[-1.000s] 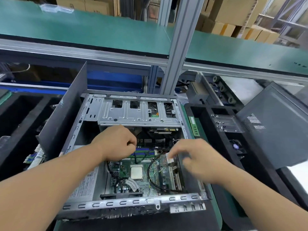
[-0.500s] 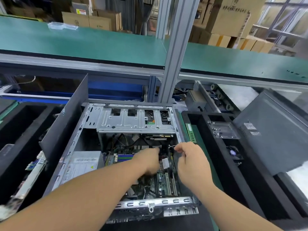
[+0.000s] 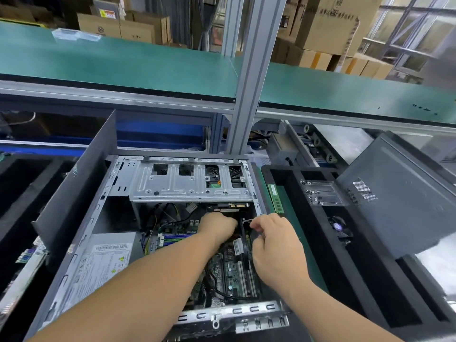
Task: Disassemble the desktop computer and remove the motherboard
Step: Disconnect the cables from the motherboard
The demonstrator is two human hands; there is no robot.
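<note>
Over on the left, a dark side panel (image 3: 74, 193) stands tilted up against the edge of the open computer case (image 3: 103, 208). The case lies flat on the worktop (image 3: 308, 255), its long side running away from the person toward the grey post (image 3: 249, 95). A silver power box (image 3: 103, 257) fills the case's near-left corner, and a silver drive cage (image 3: 187, 183) bridges the far end. The green motherboard (image 3: 234, 270) lies flat on the case floor, long side running near to far, with black cables across it and walls close on every side. The left hand (image 3: 217, 228) reaches deep under the cage, fingers curled down; what they hold is hidden. The right hand (image 3: 276, 245), just beside the case's right wall, pinches a thin cable (image 3: 246, 221). Right of the case sits a black tray (image 3: 345, 267) with a green memory stick (image 3: 275, 198) beside it, and another grey case (image 3: 404, 198) leans farther right.
</note>
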